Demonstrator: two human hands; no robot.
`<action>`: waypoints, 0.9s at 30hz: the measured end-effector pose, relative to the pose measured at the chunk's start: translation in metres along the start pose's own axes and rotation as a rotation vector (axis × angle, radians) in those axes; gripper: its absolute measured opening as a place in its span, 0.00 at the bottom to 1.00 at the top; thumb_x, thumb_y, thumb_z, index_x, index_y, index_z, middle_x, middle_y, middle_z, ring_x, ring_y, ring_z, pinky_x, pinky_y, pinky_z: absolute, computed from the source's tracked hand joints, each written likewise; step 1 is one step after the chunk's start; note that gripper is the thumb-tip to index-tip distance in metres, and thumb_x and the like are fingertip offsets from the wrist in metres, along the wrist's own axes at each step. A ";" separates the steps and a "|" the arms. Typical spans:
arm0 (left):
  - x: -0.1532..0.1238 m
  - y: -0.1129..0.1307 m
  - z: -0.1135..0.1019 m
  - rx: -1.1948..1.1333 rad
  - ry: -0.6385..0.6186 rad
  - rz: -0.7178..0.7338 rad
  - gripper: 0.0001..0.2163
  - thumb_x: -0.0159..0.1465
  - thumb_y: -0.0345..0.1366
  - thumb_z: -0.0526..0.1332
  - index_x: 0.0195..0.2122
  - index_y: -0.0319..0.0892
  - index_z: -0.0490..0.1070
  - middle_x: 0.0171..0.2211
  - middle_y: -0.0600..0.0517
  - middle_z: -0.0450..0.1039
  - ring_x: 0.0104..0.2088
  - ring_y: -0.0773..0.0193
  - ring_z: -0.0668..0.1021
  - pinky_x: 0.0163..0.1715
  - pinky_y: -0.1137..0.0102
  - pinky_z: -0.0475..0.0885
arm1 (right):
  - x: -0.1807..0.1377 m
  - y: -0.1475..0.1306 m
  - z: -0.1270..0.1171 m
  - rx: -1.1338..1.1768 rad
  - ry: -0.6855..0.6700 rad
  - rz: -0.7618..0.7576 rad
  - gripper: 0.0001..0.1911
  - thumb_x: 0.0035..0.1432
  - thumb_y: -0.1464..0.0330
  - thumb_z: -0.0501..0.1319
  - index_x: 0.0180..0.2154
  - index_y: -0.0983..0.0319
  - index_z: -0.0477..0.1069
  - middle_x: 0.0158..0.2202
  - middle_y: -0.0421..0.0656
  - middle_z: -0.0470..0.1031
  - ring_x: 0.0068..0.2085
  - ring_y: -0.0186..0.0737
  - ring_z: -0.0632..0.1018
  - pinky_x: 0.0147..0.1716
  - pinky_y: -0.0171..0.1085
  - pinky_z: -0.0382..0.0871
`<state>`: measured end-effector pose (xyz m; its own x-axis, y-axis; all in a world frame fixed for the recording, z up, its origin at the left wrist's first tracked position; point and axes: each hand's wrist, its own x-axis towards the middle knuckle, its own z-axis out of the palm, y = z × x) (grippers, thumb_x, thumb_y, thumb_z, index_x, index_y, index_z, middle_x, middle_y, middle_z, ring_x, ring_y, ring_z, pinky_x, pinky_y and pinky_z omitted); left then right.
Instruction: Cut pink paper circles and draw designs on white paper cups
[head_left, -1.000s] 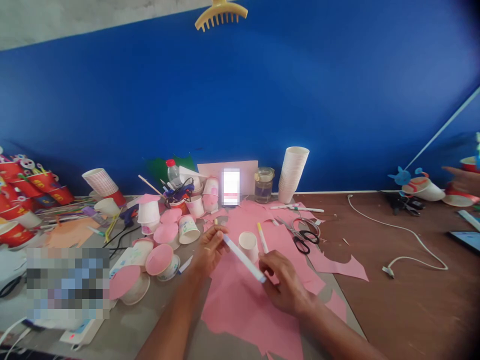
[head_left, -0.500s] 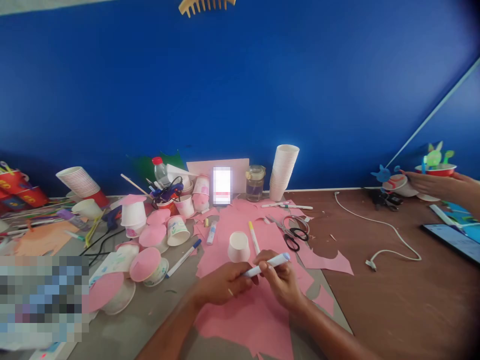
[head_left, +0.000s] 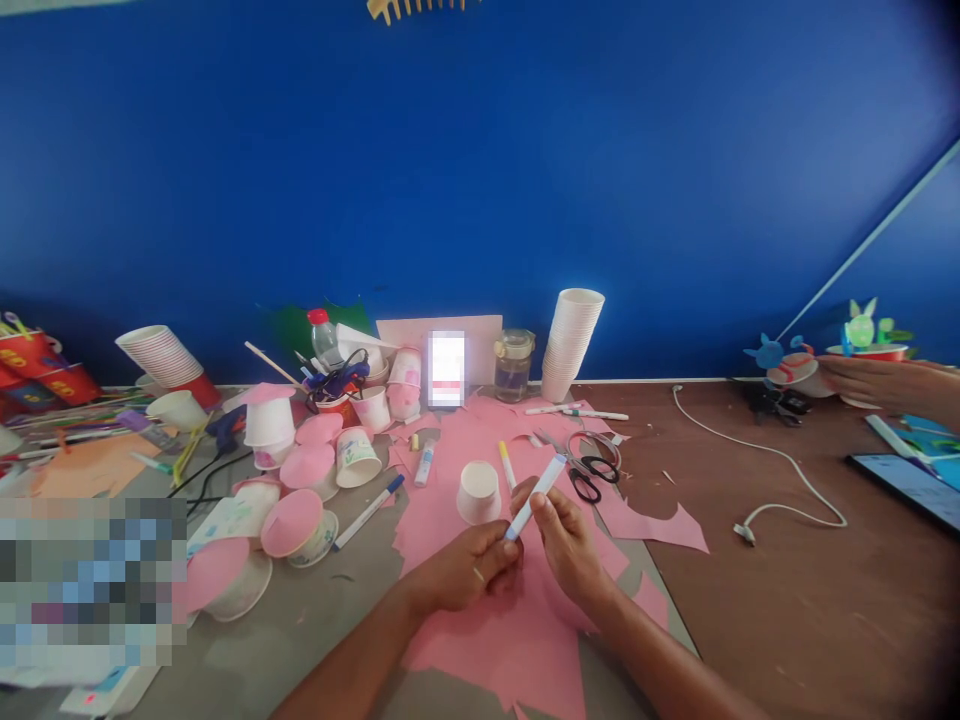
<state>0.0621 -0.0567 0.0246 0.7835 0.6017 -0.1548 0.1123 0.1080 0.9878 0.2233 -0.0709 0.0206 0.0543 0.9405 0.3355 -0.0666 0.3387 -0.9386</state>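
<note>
Both my hands hold one white marker [head_left: 537,495] over the pink paper [head_left: 495,590]. My left hand [head_left: 461,567] pinches its lower end, fingers closed. My right hand [head_left: 564,535] grips its middle, fingers closed, and the marker tilts up to the right. An upside-down white paper cup [head_left: 478,491] stands just beyond my hands, beside a yellow-tipped marker [head_left: 508,466]. Black-handled scissors [head_left: 589,471] lie to the right of them.
Pink-covered and white cups [head_left: 300,520] clutter the left. A tall cup stack [head_left: 571,343], a glass jar [head_left: 513,364] and a phone [head_left: 446,369] stand at the back. A white cable [head_left: 780,470] crosses the brown table. Another person's hand [head_left: 885,385] holds a craft at far right.
The marker swung from pointing down-right, through nearly level, to tilting up-right. My left hand dropped from the marker's far end to its lower end, closer to me.
</note>
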 end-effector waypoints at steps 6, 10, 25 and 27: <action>0.002 -0.004 -0.001 -0.162 -0.072 0.026 0.20 0.65 0.54 0.50 0.29 0.41 0.58 0.17 0.60 0.55 0.18 0.72 0.58 0.19 0.73 0.52 | 0.002 -0.007 -0.002 -0.067 0.043 0.021 0.20 0.62 0.54 0.53 0.26 0.60 0.67 0.25 0.40 0.68 0.27 0.36 0.68 0.29 0.34 0.65; 0.008 -0.005 0.002 -0.252 -0.094 0.038 0.19 0.66 0.53 0.50 0.29 0.42 0.59 0.16 0.60 0.56 0.16 0.72 0.57 0.18 0.73 0.51 | 0.003 -0.010 -0.001 -0.084 0.124 0.033 0.21 0.60 0.52 0.54 0.24 0.59 0.67 0.22 0.39 0.65 0.25 0.36 0.66 0.25 0.35 0.64; 0.006 0.002 0.020 -0.160 -0.424 -0.085 0.25 0.56 0.61 0.58 0.28 0.39 0.71 0.20 0.55 0.62 0.22 0.70 0.64 0.23 0.72 0.59 | 0.056 -0.033 -0.095 0.470 0.706 -0.087 0.16 0.55 0.54 0.61 0.26 0.59 0.67 0.21 0.34 0.63 0.22 0.32 0.67 0.24 0.35 0.65; 0.010 0.006 0.016 -0.161 -0.432 -0.016 0.25 0.55 0.60 0.61 0.29 0.38 0.74 0.25 0.52 0.65 0.25 0.68 0.66 0.25 0.71 0.62 | 0.052 -0.028 -0.082 0.555 0.579 -0.036 0.15 0.52 0.55 0.65 0.31 0.60 0.70 0.18 0.31 0.58 0.21 0.30 0.64 0.24 0.33 0.65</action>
<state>0.0808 -0.0627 0.0296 0.9692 0.2180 -0.1147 0.0564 0.2568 0.9648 0.3096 -0.0337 0.0575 0.5638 0.8161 0.1271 -0.5325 0.4768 -0.6994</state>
